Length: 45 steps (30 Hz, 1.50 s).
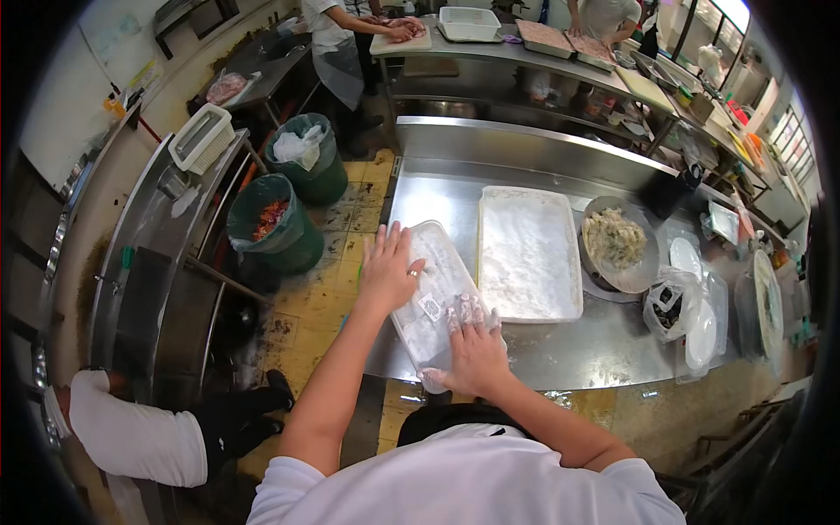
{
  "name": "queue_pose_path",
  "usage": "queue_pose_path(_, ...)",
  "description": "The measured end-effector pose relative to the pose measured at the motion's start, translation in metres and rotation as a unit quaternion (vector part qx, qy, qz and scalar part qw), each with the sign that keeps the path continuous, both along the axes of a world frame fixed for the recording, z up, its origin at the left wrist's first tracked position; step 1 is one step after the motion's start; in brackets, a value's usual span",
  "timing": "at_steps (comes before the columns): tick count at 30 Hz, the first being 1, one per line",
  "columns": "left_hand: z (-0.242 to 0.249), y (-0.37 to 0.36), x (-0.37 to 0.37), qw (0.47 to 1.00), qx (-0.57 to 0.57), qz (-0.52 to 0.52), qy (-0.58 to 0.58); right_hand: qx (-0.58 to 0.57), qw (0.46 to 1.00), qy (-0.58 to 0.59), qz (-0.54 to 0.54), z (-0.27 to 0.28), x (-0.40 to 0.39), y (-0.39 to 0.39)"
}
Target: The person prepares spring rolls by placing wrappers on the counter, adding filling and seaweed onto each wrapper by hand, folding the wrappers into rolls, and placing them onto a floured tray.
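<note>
A flat rectangular container point(435, 267) with a translucent top and a white printed label lies slanted near the table's left front edge. My left hand point(389, 273) rests on its left side, fingers stretched and apart, a ring on one of them. Lower down, my right hand point(477, 346) lies across its near right part. White powder coats the right fingers, which are spread out flat. Just right of the container stands a shallow white tray point(529, 254) with white powder spread over its bottom. What the container holds is not clear.
A metal bowl point(643, 267) of pale food pieces stands right of the tray, near a plastic bag point(672, 306) with dark contents. Two lined green bins point(302, 241) stand left on the yellow floor. Co-workers work at the back counter point(490, 54); another person point(140, 429) is at lower left.
</note>
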<state>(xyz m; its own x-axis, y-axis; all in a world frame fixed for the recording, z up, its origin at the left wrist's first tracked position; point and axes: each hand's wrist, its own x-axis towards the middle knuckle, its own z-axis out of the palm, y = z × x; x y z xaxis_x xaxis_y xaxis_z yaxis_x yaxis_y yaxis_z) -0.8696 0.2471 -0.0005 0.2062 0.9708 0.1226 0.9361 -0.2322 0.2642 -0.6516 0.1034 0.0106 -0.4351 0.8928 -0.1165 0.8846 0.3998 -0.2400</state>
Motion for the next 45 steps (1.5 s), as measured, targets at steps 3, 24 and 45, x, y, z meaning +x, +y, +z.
queue_pose_path(3,-0.009,-0.008,-0.007,0.999,0.023,0.030,-0.019,0.003,1.000,0.003,0.002,0.002,0.001,0.001)
queue_pose_path(24,-0.005,0.027,0.038,0.999,-0.004,0.011,0.047,0.010,1.000,0.011,0.019,-0.002,0.005,0.004)
queue_pose_path(45,-0.015,-0.097,0.038,0.988,0.104,-0.002,-0.115,0.002,0.999,-0.008,0.045,0.009,0.008,0.005)
